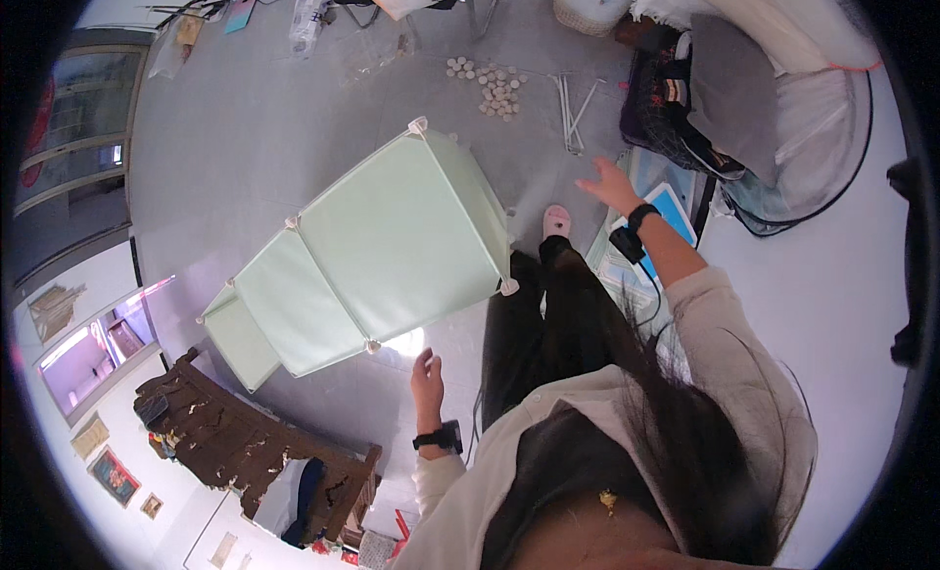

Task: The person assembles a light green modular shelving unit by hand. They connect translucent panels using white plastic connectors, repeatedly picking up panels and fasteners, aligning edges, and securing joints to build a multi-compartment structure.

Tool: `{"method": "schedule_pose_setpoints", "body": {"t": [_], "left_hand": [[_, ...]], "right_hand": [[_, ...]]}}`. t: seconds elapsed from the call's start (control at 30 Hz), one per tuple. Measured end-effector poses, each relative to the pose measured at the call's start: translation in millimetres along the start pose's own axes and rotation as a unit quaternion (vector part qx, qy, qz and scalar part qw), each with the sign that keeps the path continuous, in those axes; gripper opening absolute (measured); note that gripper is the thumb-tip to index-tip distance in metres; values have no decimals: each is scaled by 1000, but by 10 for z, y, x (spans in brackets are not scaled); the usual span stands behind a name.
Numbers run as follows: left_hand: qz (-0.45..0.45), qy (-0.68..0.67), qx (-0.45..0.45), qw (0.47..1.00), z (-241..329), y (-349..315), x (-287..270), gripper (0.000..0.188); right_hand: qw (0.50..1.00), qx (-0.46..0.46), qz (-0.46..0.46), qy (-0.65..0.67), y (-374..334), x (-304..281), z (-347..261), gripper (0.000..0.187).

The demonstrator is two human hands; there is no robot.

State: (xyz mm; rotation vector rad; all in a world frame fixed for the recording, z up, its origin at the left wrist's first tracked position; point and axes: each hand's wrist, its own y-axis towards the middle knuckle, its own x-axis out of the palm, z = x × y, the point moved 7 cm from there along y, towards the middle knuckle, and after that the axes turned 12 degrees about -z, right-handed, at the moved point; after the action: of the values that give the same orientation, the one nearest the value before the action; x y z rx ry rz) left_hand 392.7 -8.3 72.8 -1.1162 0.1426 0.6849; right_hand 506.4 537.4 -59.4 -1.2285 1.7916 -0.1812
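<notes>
A pale green panelled rack with thin rods and white corner connectors stands in front of me on the floor, several sections long. My right hand is stretched forward, empty, with fingers apart. It is nearest to a few loose white rods on the floor but does not touch them. Near the rack's close lower edge hangs my left hand, its fingers loosely extended and slightly bent, with nothing visible in it. Both wrists wear dark bands. Beyond the rack lies a pile of round white connectors.
By my right arm lie a blue-and-white flat package and a dark open bag beside a grey mesh-sided item. At lower left is a worn brown bench. A basket and clear plastic bottles sit at the far side.
</notes>
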Motion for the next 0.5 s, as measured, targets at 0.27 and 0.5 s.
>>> {"method": "schedule_pose_setpoints", "body": {"t": [0.27,0.5], "left_hand": [[0,-60,-143,988,-564,-302,435,36],[14,-341,-397,852,-165,-995,1399,29]], "right_hand": [[998,-27,-34,-34,1391,-113,-535,82],[978,-38,-135,-154,3582,751,33,84]]}}
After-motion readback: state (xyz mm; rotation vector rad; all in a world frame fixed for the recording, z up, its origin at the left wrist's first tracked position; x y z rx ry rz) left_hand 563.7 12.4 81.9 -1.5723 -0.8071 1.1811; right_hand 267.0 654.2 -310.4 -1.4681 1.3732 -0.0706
